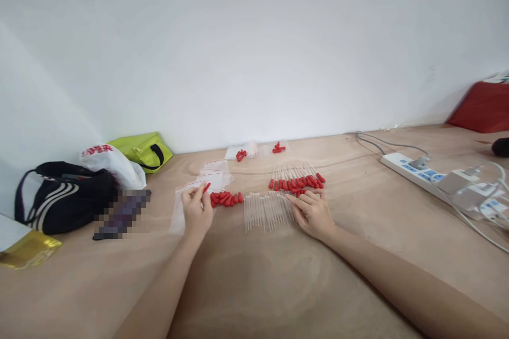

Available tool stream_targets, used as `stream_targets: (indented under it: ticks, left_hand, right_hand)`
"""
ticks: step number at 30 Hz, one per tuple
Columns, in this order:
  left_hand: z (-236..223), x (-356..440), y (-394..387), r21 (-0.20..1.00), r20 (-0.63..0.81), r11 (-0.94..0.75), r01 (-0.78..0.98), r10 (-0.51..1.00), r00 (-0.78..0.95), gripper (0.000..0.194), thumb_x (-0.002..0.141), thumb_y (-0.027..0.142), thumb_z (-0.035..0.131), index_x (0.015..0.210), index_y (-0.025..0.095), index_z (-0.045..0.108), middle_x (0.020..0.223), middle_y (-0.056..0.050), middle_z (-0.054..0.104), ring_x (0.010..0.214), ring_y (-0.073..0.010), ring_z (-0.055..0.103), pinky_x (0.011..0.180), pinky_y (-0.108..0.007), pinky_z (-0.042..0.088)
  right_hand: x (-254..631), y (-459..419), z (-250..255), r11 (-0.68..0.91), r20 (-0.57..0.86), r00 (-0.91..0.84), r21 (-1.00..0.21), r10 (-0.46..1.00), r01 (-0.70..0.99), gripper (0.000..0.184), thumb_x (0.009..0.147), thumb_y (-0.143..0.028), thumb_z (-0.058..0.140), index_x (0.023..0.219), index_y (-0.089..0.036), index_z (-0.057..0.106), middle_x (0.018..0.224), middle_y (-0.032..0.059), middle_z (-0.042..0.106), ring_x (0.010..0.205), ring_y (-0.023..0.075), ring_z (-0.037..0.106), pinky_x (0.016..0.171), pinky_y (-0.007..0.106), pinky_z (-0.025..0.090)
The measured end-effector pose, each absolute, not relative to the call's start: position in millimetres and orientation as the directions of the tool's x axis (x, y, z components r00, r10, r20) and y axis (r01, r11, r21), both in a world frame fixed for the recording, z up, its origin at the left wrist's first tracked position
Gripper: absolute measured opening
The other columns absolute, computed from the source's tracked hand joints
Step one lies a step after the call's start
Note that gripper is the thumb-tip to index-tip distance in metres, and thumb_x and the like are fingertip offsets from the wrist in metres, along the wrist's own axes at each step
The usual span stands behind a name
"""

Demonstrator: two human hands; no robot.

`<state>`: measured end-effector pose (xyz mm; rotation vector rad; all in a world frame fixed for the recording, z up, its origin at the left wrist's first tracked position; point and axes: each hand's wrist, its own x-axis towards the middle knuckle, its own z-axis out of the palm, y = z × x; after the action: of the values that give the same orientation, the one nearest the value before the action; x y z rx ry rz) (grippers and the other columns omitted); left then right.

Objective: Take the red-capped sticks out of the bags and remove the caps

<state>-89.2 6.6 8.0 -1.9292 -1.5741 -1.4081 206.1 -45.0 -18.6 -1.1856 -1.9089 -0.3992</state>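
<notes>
My left hand point(196, 209) is raised slightly above the table, pinching a small red club-shaped piece point(207, 187) between thumb and finger. Just right of it lies a row of similar red pieces point(226, 199). A row of thin, pale see-through sticks point(264, 211) is laid side by side in the middle. At that row's right end is my right hand point(314, 214), its fingers bent and close together; what they grip, if anything, is hidden. Beyond this hand, sticks with red ends point(296, 183) lie lined up, the red ends toward me.
Clear plastic bags point(212, 172) lie behind my left hand; bagged red pieces point(241, 155) are by the wall. Left stand a black bag point(75, 196), a white plastic bag point(119, 167) and a lime pouch point(137, 151). A power strip point(413, 169) with cables is at right.
</notes>
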Motion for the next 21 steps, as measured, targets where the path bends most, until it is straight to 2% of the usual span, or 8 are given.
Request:
stream_targets:
  ticks: [4, 6, 11, 14, 17, 21]
  left_hand:
    - [8.5, -116.2, 23.7, 0.578, 0.564, -0.138, 0.804, 0.78, -0.271, 0.039, 0.072, 0.029, 0.045, 0.107, 0.011, 0.053, 0.073, -0.004, 0.053, 0.063, -0.0158, 0.053, 0.063, -0.03, 0.049]
    - [7.3, -119.9, 27.1, 0.628, 0.457, -0.058, 0.776, 0.834, -0.308, 0.044, 0.07, 0.031, 0.048, 0.108, 0.009, 0.049, 0.071, -0.003, 0.056, 0.059, -0.0145, 0.054, 0.06, -0.028, 0.049]
    - [4.6, -117.9, 27.4, 0.576, 0.367, 0.024, 0.817, 0.886, -0.285, 0.032, 0.068, 0.035, 0.052, 0.091, 0.014, 0.058, 0.072, -0.005, 0.064, 0.062, -0.0167, 0.059, 0.063, -0.028, 0.049]
    - [4.8, -120.2, 26.0, 0.545, 0.364, 0.031, 0.838, 0.891, -0.27, 0.026, 0.071, 0.037, 0.049, 0.083, 0.018, 0.062, 0.075, -0.006, 0.067, 0.07, -0.0198, 0.062, 0.066, -0.03, 0.048]
    - [5.7, -123.4, 24.9, 0.509, 0.373, 0.041, 0.86, 0.89, -0.263, 0.028, 0.075, 0.038, 0.044, 0.082, 0.021, 0.065, 0.079, -0.005, 0.069, 0.076, -0.0228, 0.062, 0.066, -0.031, 0.047]
    - [5.0, -123.8, 24.2, 0.466, 0.377, 0.039, 0.884, 0.895, -0.238, 0.03, 0.075, 0.039, 0.043, 0.085, 0.021, 0.065, 0.079, -0.006, 0.069, 0.078, -0.0248, 0.061, 0.066, -0.032, 0.046]
  right_hand:
    - [194.5, -39.5, -16.3, 0.459, 0.781, -0.179, -0.151, 0.598, 0.876, 0.022, 0.08, -0.019, 0.047, 0.091, -0.021, 0.065, 0.06, -0.0006, 0.06, 0.065, 0.0125, 0.048, 0.074, 0.032, 0.023]
    - [188.8, -37.1, -15.3, 0.425, 0.779, -0.172, -0.131, 0.603, 0.896, 0.02, 0.079, -0.019, 0.048, 0.088, -0.02, 0.065, 0.06, 0.0, 0.06, 0.065, 0.0131, 0.047, 0.073, 0.033, 0.022]
    - [181.1, -37.1, -13.7, 0.399, 0.737, -0.228, -0.061, 0.637, 0.915, 0.017, 0.076, -0.017, 0.049, 0.082, -0.019, 0.065, 0.06, 0.0011, 0.059, 0.066, 0.014, 0.046, 0.071, 0.034, 0.02]
    - [180.5, -39.6, -12.9, 0.424, 0.689, -0.278, -0.046, 0.669, 0.904, 0.016, 0.078, -0.025, 0.05, 0.082, -0.02, 0.064, 0.063, 0.0017, 0.058, 0.07, 0.0151, 0.045, 0.07, 0.034, 0.02]
    - [180.4, -41.4, -11.7, 0.451, 0.65, -0.311, -0.054, 0.693, 0.891, 0.026, 0.078, -0.041, 0.051, 0.084, -0.02, 0.064, 0.07, 0.0031, 0.059, 0.074, 0.0168, 0.045, 0.07, 0.034, 0.02]
    - [179.7, -42.2, -9.1, 0.48, 0.62, -0.331, -0.084, 0.711, 0.873, 0.046, 0.07, -0.059, 0.052, 0.087, -0.018, 0.063, 0.072, 0.004, 0.058, 0.076, 0.0179, 0.045, 0.072, 0.036, 0.02]
